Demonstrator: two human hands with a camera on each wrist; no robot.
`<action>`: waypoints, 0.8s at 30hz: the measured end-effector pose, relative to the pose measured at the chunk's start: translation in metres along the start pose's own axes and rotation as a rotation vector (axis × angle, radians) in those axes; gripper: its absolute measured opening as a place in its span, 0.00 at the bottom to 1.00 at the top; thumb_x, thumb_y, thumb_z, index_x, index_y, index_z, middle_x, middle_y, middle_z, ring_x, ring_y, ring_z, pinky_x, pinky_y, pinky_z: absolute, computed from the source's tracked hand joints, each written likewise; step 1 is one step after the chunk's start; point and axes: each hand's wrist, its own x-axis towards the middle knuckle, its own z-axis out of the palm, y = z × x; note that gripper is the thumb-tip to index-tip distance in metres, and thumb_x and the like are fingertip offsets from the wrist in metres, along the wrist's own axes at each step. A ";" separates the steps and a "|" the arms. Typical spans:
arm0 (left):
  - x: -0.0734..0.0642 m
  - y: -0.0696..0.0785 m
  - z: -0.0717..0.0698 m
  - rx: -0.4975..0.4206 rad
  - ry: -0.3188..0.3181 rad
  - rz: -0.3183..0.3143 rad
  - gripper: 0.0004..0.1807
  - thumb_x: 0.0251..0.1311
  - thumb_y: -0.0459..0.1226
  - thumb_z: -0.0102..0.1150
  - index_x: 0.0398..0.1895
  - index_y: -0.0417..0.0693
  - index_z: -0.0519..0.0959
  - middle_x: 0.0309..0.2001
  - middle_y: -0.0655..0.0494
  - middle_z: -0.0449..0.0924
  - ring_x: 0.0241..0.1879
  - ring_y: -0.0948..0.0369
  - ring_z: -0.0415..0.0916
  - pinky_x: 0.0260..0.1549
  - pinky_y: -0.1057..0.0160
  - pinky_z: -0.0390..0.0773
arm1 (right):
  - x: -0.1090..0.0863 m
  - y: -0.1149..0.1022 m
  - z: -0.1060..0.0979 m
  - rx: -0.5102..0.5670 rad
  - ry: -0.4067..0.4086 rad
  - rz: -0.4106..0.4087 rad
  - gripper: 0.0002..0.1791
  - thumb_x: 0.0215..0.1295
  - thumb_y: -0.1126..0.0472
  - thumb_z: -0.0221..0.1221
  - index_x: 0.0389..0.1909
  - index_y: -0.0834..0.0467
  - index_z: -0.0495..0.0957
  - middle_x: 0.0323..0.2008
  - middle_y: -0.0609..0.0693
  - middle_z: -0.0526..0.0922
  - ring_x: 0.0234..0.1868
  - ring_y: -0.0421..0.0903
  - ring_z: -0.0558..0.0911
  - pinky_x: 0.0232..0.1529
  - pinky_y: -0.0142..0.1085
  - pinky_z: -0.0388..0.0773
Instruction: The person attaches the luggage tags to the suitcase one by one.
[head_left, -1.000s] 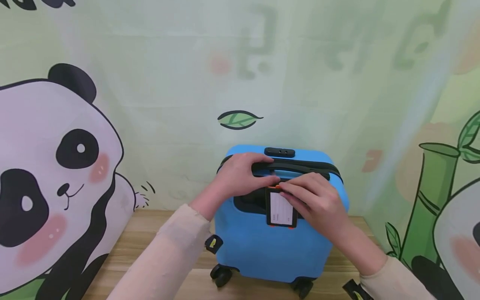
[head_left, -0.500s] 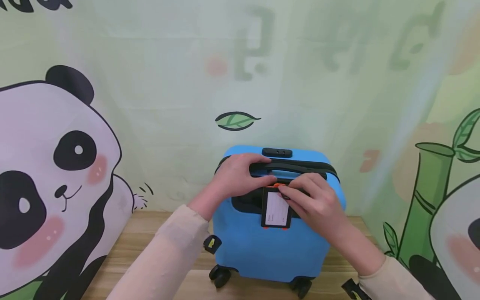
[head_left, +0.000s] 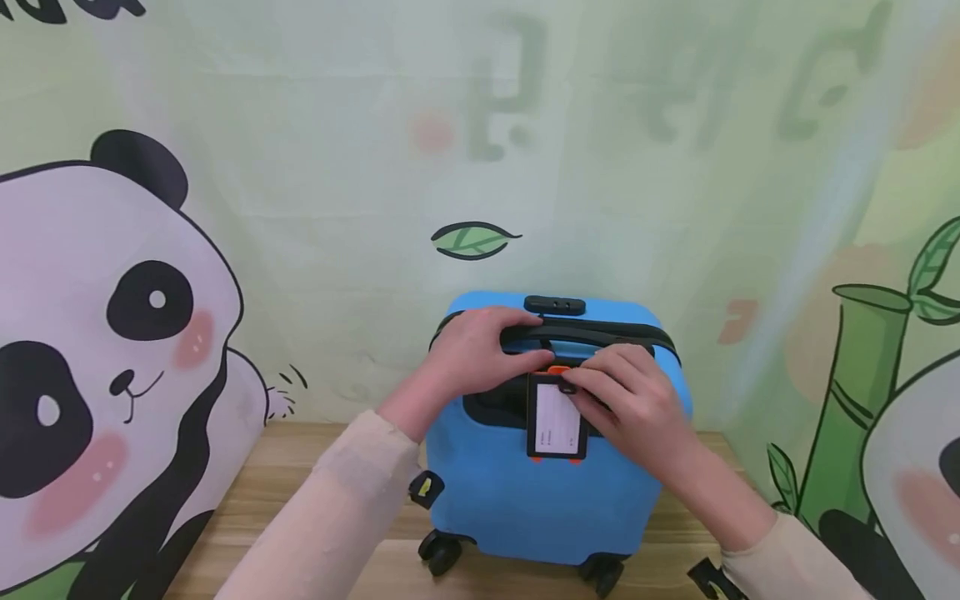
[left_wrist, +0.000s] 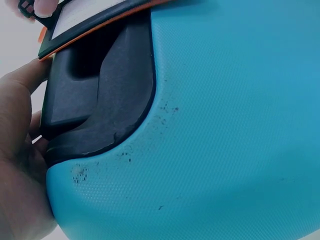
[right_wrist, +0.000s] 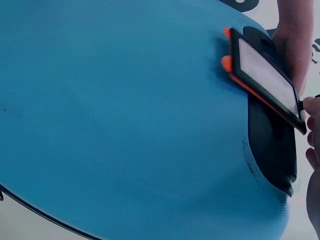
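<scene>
In the head view, a blue suitcase point(head_left: 555, 508) stands upright with a luggage tag point(head_left: 557, 421) hanging in front of its black carry handle point(head_left: 592, 335). The tag has a dark frame, a pale card and orange edges. My right hand point(head_left: 633, 400) pinches a small black strap end point(head_left: 567, 387) at the tag's top right; the right wrist view shows this pinch at the edge of the tag point(right_wrist: 267, 75). My left hand point(head_left: 480, 350) rests at the handle's left end, index finger along the top, thumb reaching the tag's upper corner. Its other fingers point(left_wrist: 37, 125) are partly hidden.
A wooden floor point(head_left: 315, 467) lies under the suitcase's black wheels point(head_left: 441, 550). Close behind hangs a green backdrop point(head_left: 337, 208) printed with pandas and bamboo. A dark combination lock point(head_left: 554, 305) sits on the suitcase's top.
My right fingertips have shifted slightly down at the tag's top, and the black strap end now shows below them. The left hand stays in place on the suitcase.
</scene>
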 end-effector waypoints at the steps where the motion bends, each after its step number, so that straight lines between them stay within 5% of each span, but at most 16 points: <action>1: 0.000 0.000 0.000 0.001 0.002 -0.003 0.31 0.67 0.58 0.70 0.69 0.58 0.82 0.64 0.57 0.84 0.57 0.57 0.82 0.54 0.54 0.83 | 0.000 0.000 -0.001 0.000 -0.002 0.005 0.20 0.85 0.52 0.54 0.42 0.62 0.88 0.36 0.54 0.86 0.40 0.55 0.81 0.43 0.48 0.80; 8: 0.000 0.001 0.002 0.009 0.006 -0.010 0.31 0.67 0.57 0.70 0.70 0.58 0.82 0.65 0.57 0.84 0.58 0.56 0.81 0.55 0.54 0.83 | 0.002 0.001 -0.007 0.039 -0.062 0.046 0.20 0.83 0.51 0.55 0.42 0.62 0.88 0.38 0.54 0.88 0.42 0.54 0.82 0.44 0.48 0.82; 14: 0.000 0.001 0.003 0.000 0.012 -0.013 0.30 0.67 0.56 0.71 0.69 0.58 0.83 0.66 0.56 0.83 0.60 0.56 0.80 0.58 0.53 0.82 | 0.004 0.008 -0.007 0.131 -0.094 0.111 0.04 0.73 0.63 0.68 0.41 0.60 0.87 0.41 0.53 0.86 0.45 0.53 0.80 0.43 0.46 0.81; 20: 0.000 -0.001 0.003 -0.046 0.024 -0.019 0.28 0.69 0.53 0.70 0.69 0.57 0.83 0.68 0.55 0.82 0.64 0.55 0.80 0.62 0.52 0.80 | 0.006 0.011 -0.007 0.147 -0.130 0.129 0.16 0.52 0.75 0.76 0.40 0.58 0.87 0.40 0.53 0.84 0.45 0.52 0.79 0.40 0.45 0.81; 24: 0.000 -0.002 0.002 -0.095 0.043 -0.015 0.27 0.70 0.51 0.70 0.69 0.55 0.83 0.67 0.55 0.83 0.66 0.55 0.79 0.65 0.52 0.79 | 0.009 0.012 -0.008 0.157 -0.161 0.176 0.15 0.53 0.75 0.76 0.38 0.57 0.87 0.39 0.51 0.84 0.45 0.50 0.78 0.39 0.44 0.81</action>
